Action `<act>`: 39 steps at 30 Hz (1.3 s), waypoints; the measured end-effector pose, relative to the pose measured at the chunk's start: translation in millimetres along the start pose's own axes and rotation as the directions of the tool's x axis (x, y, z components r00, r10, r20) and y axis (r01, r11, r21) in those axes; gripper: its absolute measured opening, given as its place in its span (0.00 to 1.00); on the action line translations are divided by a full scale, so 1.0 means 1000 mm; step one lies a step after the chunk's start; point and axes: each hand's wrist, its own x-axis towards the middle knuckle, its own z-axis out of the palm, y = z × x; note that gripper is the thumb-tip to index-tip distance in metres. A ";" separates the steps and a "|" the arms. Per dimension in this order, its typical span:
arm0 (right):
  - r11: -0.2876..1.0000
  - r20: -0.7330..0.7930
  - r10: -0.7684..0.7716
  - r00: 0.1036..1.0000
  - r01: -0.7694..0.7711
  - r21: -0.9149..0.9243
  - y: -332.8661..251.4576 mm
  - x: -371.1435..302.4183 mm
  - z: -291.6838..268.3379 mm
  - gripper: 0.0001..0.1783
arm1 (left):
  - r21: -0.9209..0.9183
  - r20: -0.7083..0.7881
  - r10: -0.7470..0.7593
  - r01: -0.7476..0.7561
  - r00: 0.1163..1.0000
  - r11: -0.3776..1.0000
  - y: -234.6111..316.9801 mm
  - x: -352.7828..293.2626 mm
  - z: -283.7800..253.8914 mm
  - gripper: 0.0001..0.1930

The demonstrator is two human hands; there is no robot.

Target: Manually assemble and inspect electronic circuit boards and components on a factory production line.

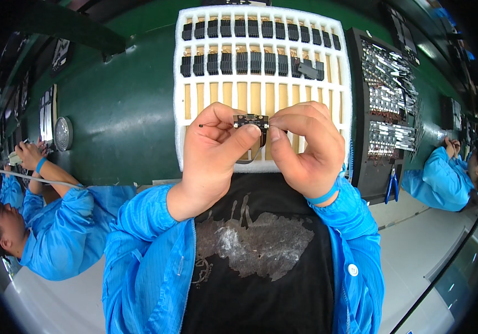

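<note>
Between my hands is a small black circuit board [252,118] with pale contacts at its ends. My left hand [208,153] grips it from the left, thumb across its lower edge. A thin dark flat cable [245,162] loops below it, partly behind the left thumb. Fingertips of my right hand [311,150] are pinched together at the board's right end; what they hold there is hidden. Both hands are over the near part of a white foam tray [180,94] with narrow slots. Black parts [241,62] stand packed in its two far rows.
One dark piece [307,70] lies across the second row. To the right, a black tray [361,161] bears many metal strips [384,94] and blue-handled pliers [392,185]. People in blue work at left [72,222] and right [442,175]. A round clear dish [63,133] sits leftward.
</note>
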 end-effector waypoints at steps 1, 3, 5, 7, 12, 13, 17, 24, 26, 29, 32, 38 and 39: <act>1.000 0.001 0.001 1.000 -0.001 0.001 0.000 0.000 0.000 0.10 | 0.000 -0.002 -0.001 0.001 1.000 1.000 0.000 0.000 -0.001 0.08; 1.000 0.033 -0.001 0.999 0.001 0.014 0.001 0.000 -0.001 0.09 | 0.030 0.013 -0.007 0.007 1.000 1.000 0.001 0.000 -0.004 0.07; 1.000 0.055 0.000 0.999 -0.001 0.023 0.001 0.000 -0.002 0.10 | 0.063 0.029 -0.001 -0.001 1.000 0.998 0.003 -0.001 -0.005 0.07; 0.999 0.076 0.001 0.997 -0.004 0.032 0.001 -0.001 -0.005 0.10 | 0.096 0.045 0.004 -0.009 0.999 0.995 0.005 -0.001 -0.005 0.07; 0.998 0.141 -0.041 0.989 0.046 -0.033 -0.003 0.002 -0.011 0.09 | 0.156 0.078 -0.057 0.044 0.995 0.987 0.006 0.000 -0.009 0.06; 0.999 0.141 -0.038 0.989 0.042 -0.031 -0.003 0.003 -0.012 0.09 | 0.157 0.076 -0.060 0.048 0.995 0.986 0.006 0.000 -0.009 0.06; 0.999 0.239 0.018 0.971 -0.026 0.027 -0.005 0.007 -0.019 0.09 | 0.167 0.087 -0.068 0.052 0.994 0.985 0.007 0.000 -0.007 0.06; 0.974 0.283 0.099 0.954 -0.151 0.169 -0.003 0.007 -0.019 0.05 | 0.091 0.079 -0.106 0.099 0.991 0.991 0.006 0.000 -0.008 0.06; 0.969 0.281 0.113 0.953 -0.168 0.179 -0.002 0.005 -0.018 0.05 | 0.094 0.085 -0.110 0.102 0.990 0.990 0.005 0.000 -0.010 0.06; 0.958 0.293 0.133 0.947 -0.199 0.207 -0.002 0.004 -0.018 0.05 | 0.095 0.095 -0.103 0.094 0.990 0.991 0.004 -0.001 -0.010 0.06; 0.940 0.307 0.146 0.940 -0.229 0.252 0.000 0.004 -0.017 0.05 | 0.084 0.103 -0.096 0.087 0.990 0.993 0.004 -0.001 -0.011 0.06; 0.911 0.313 0.175 0.933 -0.274 0.307 0.000 0.003 -0.017 0.04 | 0.062 0.114 -0.104 0.098 0.988 0.993 0.004 -0.002 -0.009 0.05; 0.912 0.308 0.171 0.936 -0.269 0.310 0.000 0.004 -0.017 0.04 | 0.055 0.115 -0.093 0.087 0.989 0.995 0.004 -0.002 -0.008 0.05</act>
